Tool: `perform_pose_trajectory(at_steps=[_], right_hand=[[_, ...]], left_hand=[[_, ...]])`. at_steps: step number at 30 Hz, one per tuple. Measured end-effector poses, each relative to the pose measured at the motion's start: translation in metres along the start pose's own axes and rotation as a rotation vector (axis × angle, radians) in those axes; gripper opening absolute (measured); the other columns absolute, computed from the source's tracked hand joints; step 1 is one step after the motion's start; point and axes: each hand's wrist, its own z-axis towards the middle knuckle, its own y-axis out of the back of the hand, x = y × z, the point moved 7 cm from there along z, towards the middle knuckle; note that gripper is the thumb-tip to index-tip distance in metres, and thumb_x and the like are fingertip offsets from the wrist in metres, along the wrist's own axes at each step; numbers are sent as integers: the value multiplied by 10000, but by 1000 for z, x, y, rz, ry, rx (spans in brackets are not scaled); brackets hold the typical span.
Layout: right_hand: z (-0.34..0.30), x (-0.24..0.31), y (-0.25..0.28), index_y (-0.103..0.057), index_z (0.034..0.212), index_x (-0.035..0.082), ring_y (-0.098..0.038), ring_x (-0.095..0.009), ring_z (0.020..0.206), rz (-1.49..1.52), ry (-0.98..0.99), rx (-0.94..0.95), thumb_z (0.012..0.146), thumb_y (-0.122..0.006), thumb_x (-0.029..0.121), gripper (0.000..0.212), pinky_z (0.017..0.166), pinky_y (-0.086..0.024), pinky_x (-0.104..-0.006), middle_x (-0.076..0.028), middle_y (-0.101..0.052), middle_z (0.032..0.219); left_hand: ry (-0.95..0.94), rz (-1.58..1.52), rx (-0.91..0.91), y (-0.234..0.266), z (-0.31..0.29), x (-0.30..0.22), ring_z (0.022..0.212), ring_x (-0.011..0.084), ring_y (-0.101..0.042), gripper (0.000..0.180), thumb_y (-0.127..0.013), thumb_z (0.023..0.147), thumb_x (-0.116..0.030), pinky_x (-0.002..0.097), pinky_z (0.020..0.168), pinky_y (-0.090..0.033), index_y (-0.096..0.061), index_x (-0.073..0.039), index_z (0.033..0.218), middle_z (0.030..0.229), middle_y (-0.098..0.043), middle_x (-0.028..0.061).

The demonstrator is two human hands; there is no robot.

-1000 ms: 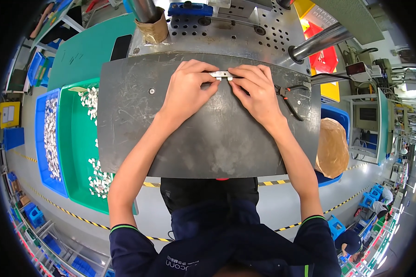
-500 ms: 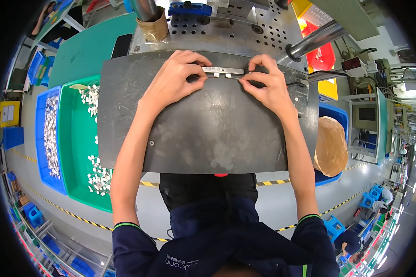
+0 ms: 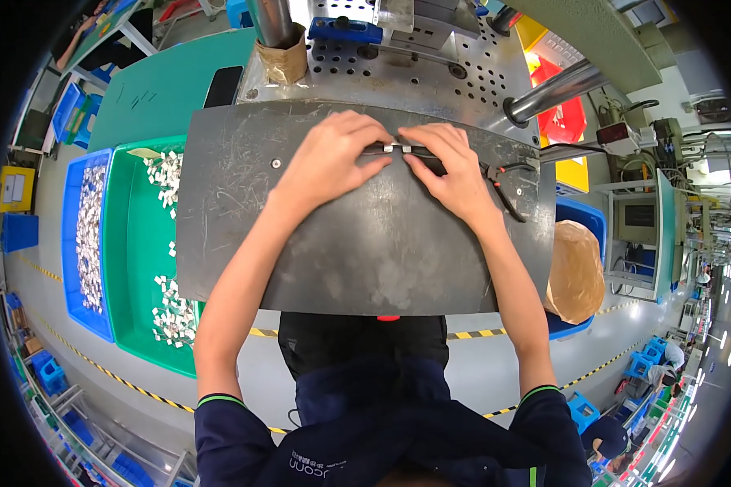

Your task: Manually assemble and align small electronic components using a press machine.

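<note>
Over the far edge of the grey work plate (image 3: 382, 252), near its middle, your left hand (image 3: 323, 162) pinches one small white connector (image 3: 388, 148) between thumb and fingers, and your right hand (image 3: 455, 172) grips a second white connector (image 3: 407, 149) just beside it; whether the two touch, you cannot tell. Pliers (image 3: 509, 203) lie on the plate's right side; a green bin (image 3: 134, 268) of white connectors stands left of the plate.
</note>
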Motion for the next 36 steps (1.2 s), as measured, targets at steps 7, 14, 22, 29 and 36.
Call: perform_pose_trajectory(at_steps=[7,14,22,29,36], right_hand=[[4,0,-8,-729,1237,78,-688,-256,1090,-29,-10,8,860,-813,53,386,1023,-452,-396,-73,-754,1106],[103,-57,37,-508,1492,26,-542,-378,1347,-242,-136,-290,927,-792,344,708,1148,-414,-463,-200,-560,1492],[216,-88,57,-761,866,51,-685,-182,850,80,-164,163,903,-745,336,287,763,-524,-371,-69,-757,866],[176,-96,79,-760,934,38,-711,-275,923,58,-4,-319,801,-791,405,392,853,-556,-417,-99,-769,905],[37,10,50,-716,1111,-42,-669,-349,817,-208,-224,-54,668,-931,489,724,767,-548,-471,-194,-683,882]], left_hand=[[-41,11,-106,-8,-6,11,958,306,-693,178,-823,806,-107,424,878,-548,-733,-47,947,968,-741,82],[-26,-98,-79,-8,-8,10,1013,298,-670,183,-808,859,-146,437,913,-534,-735,-51,997,1006,-724,84],[218,-253,-254,9,-8,26,893,265,-694,142,-676,1022,-79,347,813,-542,-716,27,1108,1061,-698,141],[222,-236,-385,8,-3,22,853,243,-693,101,-671,1013,-47,335,782,-553,-727,24,1058,994,-701,144],[433,-148,-275,54,-55,-31,1001,269,-709,244,-697,939,-18,370,931,-551,-707,-4,1183,1142,-703,131]])
